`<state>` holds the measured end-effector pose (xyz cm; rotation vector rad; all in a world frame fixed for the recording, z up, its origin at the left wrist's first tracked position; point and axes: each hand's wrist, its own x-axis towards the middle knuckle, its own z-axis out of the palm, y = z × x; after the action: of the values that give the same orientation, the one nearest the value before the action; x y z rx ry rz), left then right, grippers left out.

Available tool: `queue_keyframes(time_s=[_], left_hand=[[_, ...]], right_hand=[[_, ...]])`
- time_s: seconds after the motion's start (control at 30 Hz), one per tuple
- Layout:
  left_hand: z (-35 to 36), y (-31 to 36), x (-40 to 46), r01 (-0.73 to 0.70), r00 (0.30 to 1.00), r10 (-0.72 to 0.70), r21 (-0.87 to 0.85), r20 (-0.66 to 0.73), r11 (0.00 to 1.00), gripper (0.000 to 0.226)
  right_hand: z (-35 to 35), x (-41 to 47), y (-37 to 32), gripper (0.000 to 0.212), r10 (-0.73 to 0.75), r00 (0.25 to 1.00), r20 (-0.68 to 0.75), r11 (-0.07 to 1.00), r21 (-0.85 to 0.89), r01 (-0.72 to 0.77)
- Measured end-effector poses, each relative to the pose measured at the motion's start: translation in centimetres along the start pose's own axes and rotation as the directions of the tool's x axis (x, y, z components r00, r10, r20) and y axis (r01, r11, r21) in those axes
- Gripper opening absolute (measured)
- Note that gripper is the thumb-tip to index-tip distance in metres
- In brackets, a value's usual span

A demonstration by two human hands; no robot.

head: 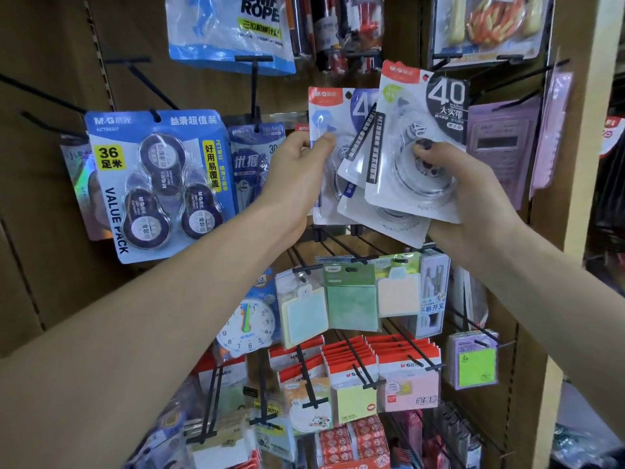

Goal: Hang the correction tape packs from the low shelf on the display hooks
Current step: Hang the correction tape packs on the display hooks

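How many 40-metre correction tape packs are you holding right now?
3 visible: one in the left hand at, two fanned in the right hand, front and behind. More may hide behind.

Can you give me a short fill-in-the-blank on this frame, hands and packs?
1. The left hand pinches a correction tape pack whose header is ____ in colour.
2. The right hand holds a fan of packs; the front pack bears the large number ____.
3. The blue value pack on the hook at left is marked ____ in the yellow box.

Missing words: red; 40; 36
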<state>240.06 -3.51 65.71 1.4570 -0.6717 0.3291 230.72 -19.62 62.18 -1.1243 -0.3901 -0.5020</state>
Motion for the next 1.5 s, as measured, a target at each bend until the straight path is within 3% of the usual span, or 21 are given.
queue_keyframes(time_s=[0.23,0.53,0.63,0.73,0.83,0.97,1.07,1.17,1.27,1.33,1.4,1.5], left_hand=[[0.3,-0.7,0.2,0.013,1.0,-0.014,0.03,0.016,0.999,0.018],[0.9,-0.6,0.7,0.066,0.998,-0.064,0.123,-0.016,0.99,0.045],[0.9,-1.4,1.9,0.123,0.992,-0.122,0.186,-0.015,0.975,0.025],[0.9,-2.6,3.4,0.168,0.986,-0.164,0.279,-0.035,0.946,0.02],[1.1,-3.7,4.8,0.216,0.976,-0.21,0.329,-0.055,0.919,0.041],[1.8,-4.5,5.8,0.343,0.939,-0.328,0.275,-0.1,0.898,0.058],[2.2,-5.7,7.3,0.4,0.916,-0.385,0.239,-0.111,0.885,0.09],[2.4,-6.8,8.5,0.422,0.906,-0.401,0.219,-0.137,0.88,0.1],[2.6,-6.0,7.6,0.434,0.9,-0.418,0.158,-0.125,0.887,0.095],[2.8,-5.3,6.9,0.421,0.905,-0.409,0.106,-0.12,0.901,0.076],[3.0,-5.1,6.8,0.415,0.907,-0.404,0.088,-0.124,0.906,0.062],[3.1,-5.4,6.6,0.405,0.914,-0.398,0.113,-0.084,0.907,0.073]], right_hand=[[-0.2,-0.1,-0.1,0.021,-0.007,1.0,-0.005,0.999,-0.046,0.006],[-0.2,1.1,0.3,0.023,-0.018,0.998,-0.058,0.999,-0.042,0.015],[-0.4,2.4,1.2,0.035,0.002,0.998,-0.067,0.997,-0.079,-0.007],[-0.5,4.0,2.1,0.042,-0.002,0.997,-0.076,0.992,-0.126,-0.007],[-0.7,5.6,3.0,0.046,-0.041,0.992,-0.118,0.983,-0.18,0.019],[-0.4,7.3,4.1,0.069,-0.062,0.985,-0.162,0.969,-0.245,0.021],[-0.1,8.6,5.0,0.062,-0.086,0.976,-0.201,0.959,-0.281,0.027],[0.3,9.4,5.6,0.052,-0.082,0.975,-0.205,0.956,-0.294,0.018],[0.3,10.3,5.9,0.031,-0.091,0.984,-0.154,0.942,-0.334,0.035],[0.4,10.9,6.0,0.029,-0.097,0.984,-0.149,0.938,-0.343,0.04],[0.4,11.5,6.3,0.034,-0.088,0.976,-0.197,0.943,-0.333,0.018],[0.1,11.7,6.8,0.054,-0.045,0.968,-0.249,0.945,-0.324,-0.04]])
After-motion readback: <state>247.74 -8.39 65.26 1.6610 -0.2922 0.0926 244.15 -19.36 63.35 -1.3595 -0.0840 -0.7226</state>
